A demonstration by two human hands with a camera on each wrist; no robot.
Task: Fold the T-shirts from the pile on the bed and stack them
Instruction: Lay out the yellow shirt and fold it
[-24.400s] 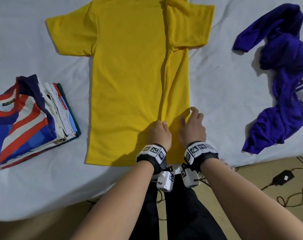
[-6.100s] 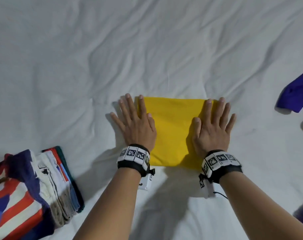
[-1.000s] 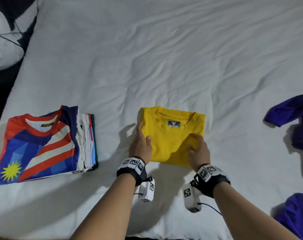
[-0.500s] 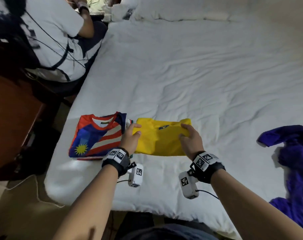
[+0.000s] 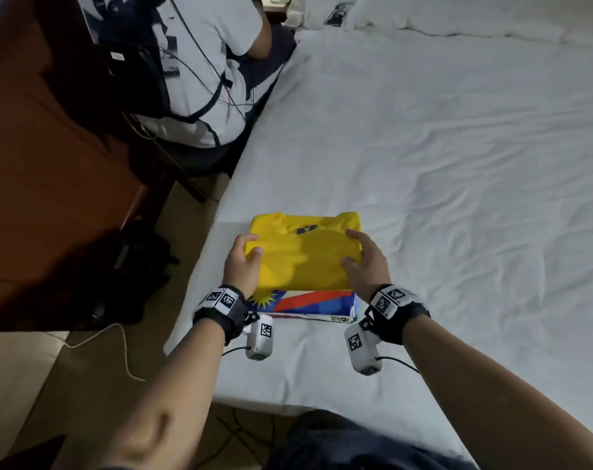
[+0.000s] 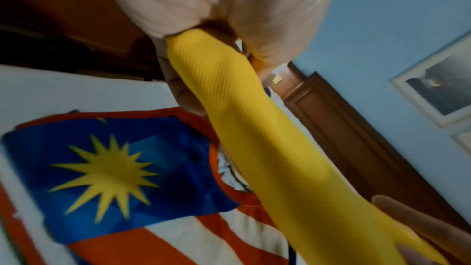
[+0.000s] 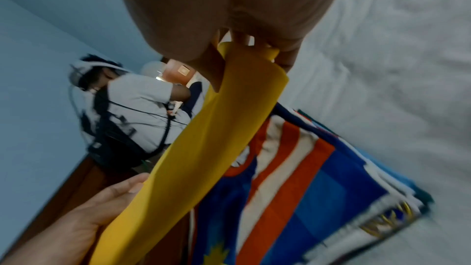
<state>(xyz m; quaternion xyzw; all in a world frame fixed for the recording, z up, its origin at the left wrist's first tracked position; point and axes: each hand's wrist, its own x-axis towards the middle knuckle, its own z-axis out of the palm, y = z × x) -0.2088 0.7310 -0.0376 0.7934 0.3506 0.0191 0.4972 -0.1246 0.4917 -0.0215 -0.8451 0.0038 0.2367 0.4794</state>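
Since half a second ago, the folded yellow T-shirt (image 5: 305,254) has been carried leftward from beside the stack (image 5: 308,305) to directly above it, so that only the near edge of the flag-patterned top shirt (image 6: 107,170) is left showing in the head view. The yellow shirt is held by both side edges: the left edge is pinched in the left hand (image 5: 242,262), thumb on top and fingers beneath, and the right edge is gripped the same way by the right hand (image 5: 366,262). In both wrist views a gap is seen between the yellow fabric and the flag shirt, so the bundle is judged not yet set down.

If one side is released first, the folds could be sprung open or the shirt dragged askew. The stack sits close to the edge of the bed (image 5: 457,164), so a sideways shove could tip layers toward the floor.

The collar is pointed away from the person, and the long axis appears to run left to right between the hands.
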